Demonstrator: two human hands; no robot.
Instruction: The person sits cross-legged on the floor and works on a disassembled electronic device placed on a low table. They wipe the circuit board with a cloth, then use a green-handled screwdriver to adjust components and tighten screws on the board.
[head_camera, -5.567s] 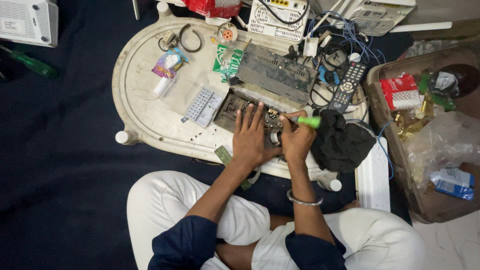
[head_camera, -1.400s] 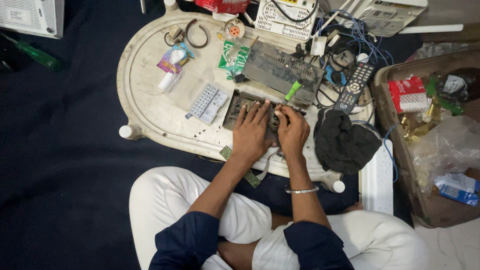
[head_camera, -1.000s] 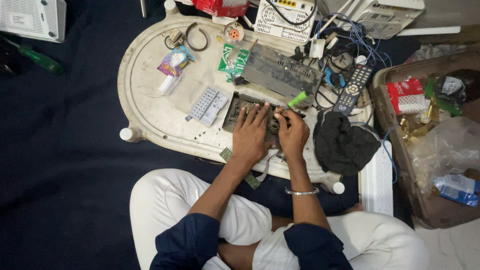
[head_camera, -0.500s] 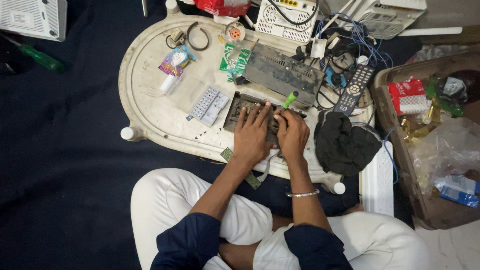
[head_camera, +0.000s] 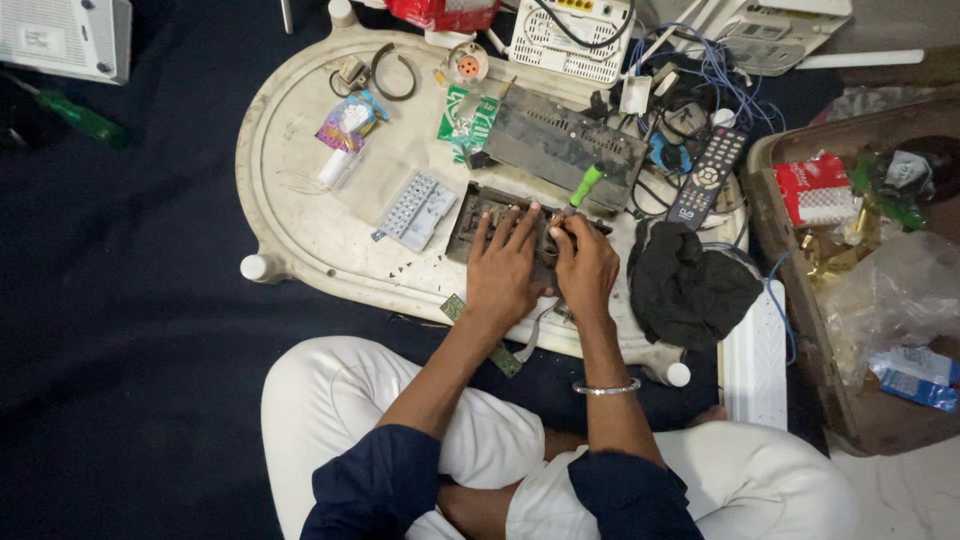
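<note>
On the cluttered white tray, I press my flat left hand on the circuit board; beside it, my right hand grips the green screwdriver, which could slip and gouge it.

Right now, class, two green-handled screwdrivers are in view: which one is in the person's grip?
The green-handled screwdriver rising above the right hand at the small circuit board. The other screwdriver lies untouched on the dark floor, far left.
</note>
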